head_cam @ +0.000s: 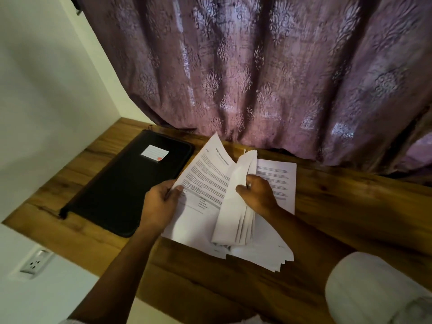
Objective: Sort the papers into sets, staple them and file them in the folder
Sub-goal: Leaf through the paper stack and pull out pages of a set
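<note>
Mid-frame on the bench (339, 206), my left grip (161, 203) pinches one printed sheet (210, 174), right grip (258, 194) clasps the lifted bundle (233, 213), so I'd peel slowly, checking headings, folder (126, 181) lying at left.

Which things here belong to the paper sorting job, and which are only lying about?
Job: printed sheet, pinched by left hand; paper bundle, held by right hand; loose sheets on desk; black folder.
Lying about: curtain; wall socket; white rounded object.
</note>
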